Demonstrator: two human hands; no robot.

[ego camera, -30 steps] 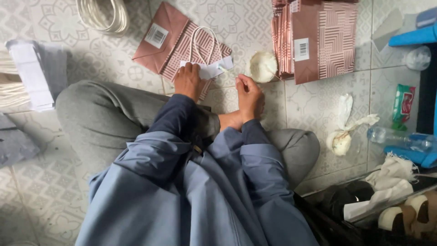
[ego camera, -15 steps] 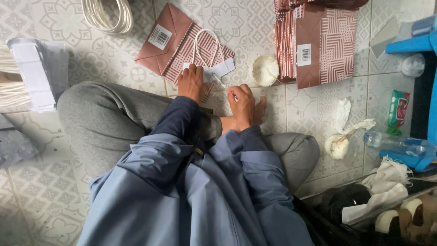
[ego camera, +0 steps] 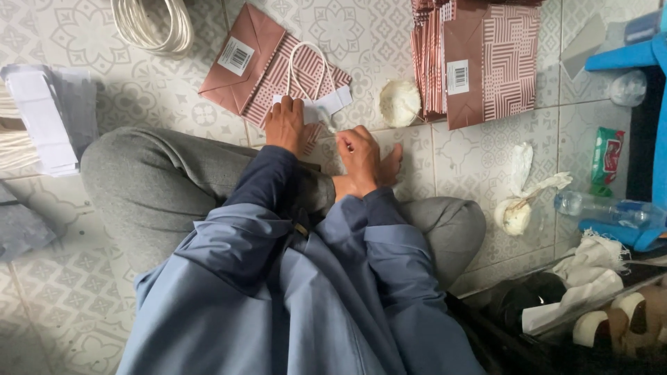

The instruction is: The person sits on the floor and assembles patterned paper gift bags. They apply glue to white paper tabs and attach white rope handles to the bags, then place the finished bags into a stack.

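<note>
Flat paper bag between cord coil and bag stack.

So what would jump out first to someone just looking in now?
The flat pink patterned paper bag with a white cord handle on the tiled floor, with the left hand pressing on it. Beside it the right hand pinches a small white paper strip. A stack of matching pink bags stands top right.

Bare tile between bag stacks
</note>
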